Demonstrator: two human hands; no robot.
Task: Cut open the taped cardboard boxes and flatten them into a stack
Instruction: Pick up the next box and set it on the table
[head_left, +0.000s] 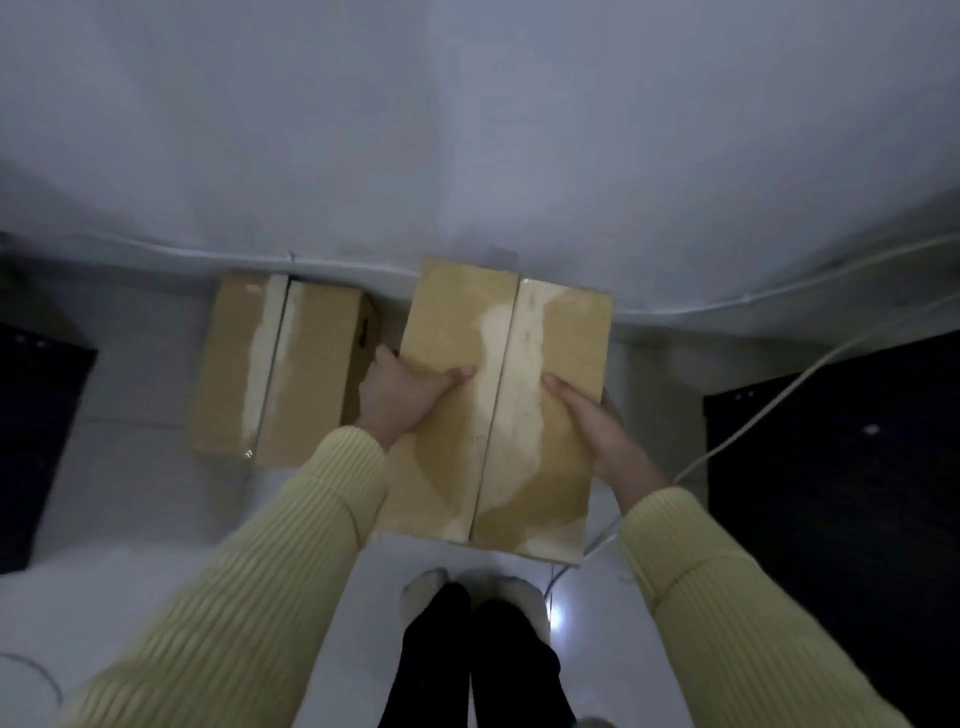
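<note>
- Left hand (400, 397): fingers mostly hidden behind held box (457, 322).
- Right hand (597, 431): fingers hidden likewise.
- Left dark object (36, 441), right dark object (841, 493): cut off by frame edges, unidentified.
- Cable (779, 402): partly hidden behind held box.

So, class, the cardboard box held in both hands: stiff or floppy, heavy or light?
Probably stiff: the held box keeps straight edges, its flaps flat. Likely light: left hand and right hand grip only its sides, thumbs on top. The pale seam strip, if tape, may be slippery.

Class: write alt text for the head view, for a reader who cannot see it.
The left hand and right hand grip a taped cardboard box by its sides, thumbs on top. A second box sits on the floor beside it.
</note>
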